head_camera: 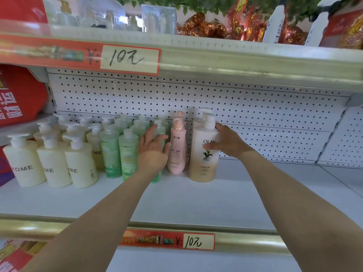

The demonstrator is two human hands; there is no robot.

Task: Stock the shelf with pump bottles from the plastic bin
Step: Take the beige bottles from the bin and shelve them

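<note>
A tall cream-and-amber Olay pump bottle point(203, 163) stands upright on the white shelf point(196, 199). My right hand point(227, 142) grips its right side, thumb across the label. Just left of it stands a slim pink pump bottle point(177, 150), with another pink one behind it. My left hand point(154, 149) rests with straight fingers against the rightmost green bottle point(160, 130) and touches the pink one with its thumb. Further left are rows of green bottles point(127, 154) and cream pump bottles point(80, 165). The plastic bin is out of view.
A perforated white back panel point(255, 118) closes the shelf. Bare shelf lies to the right of the Olay bottle. The upper shelf's edge with a red price tag point(129, 58) hangs overhead. A second price tag point(198, 241) is on the front rail. Red packaging point(17, 95) sits at left.
</note>
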